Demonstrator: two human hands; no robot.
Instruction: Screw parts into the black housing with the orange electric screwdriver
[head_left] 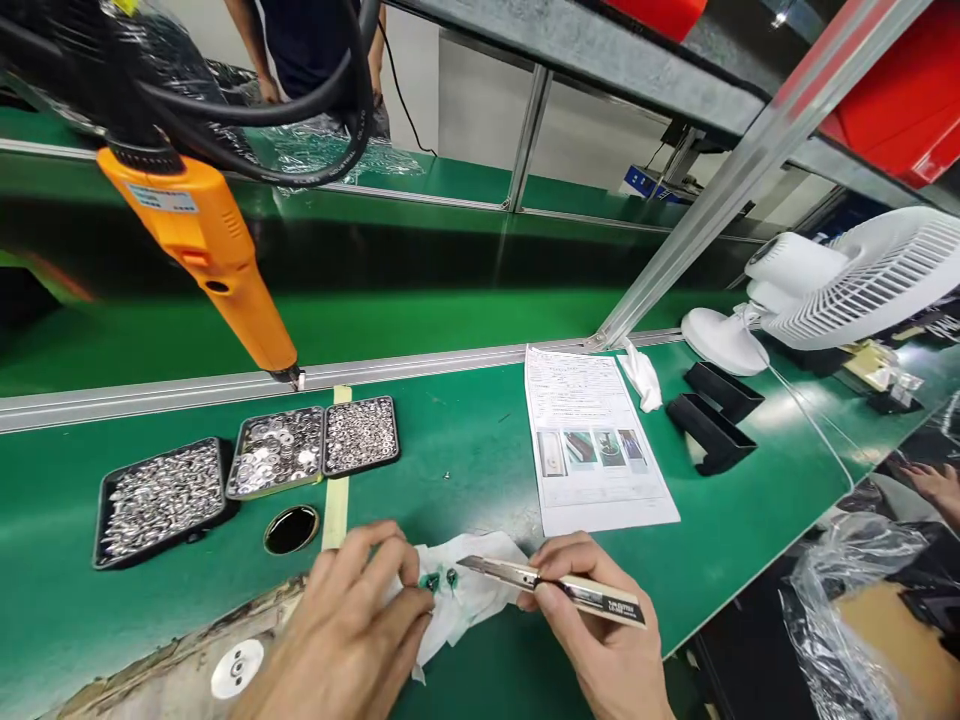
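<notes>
My right hand [592,620] grips a utility knife [555,585], its blade pointing left over a crumpled white tissue [480,620]. Two small dark parts with green smears [451,578] lie on the tissue, near the blade tip. At the tissue's left edge, my left hand [352,610] has its fingers curled and pinched together; what sits between them is hidden. Under my left forearm is a worn, stained board [172,660] carrying a white round disc [237,668] with holes.
Trays of screws [165,500], washers [277,450] and small nuts [361,436] stand at left, near a round black-filled hole [291,530]. An orange electric screwdriver [217,260] hangs above. A printed sheet [600,440], black brackets [709,430] and white fan [847,280] are at right. Another person [300,50] stands behind.
</notes>
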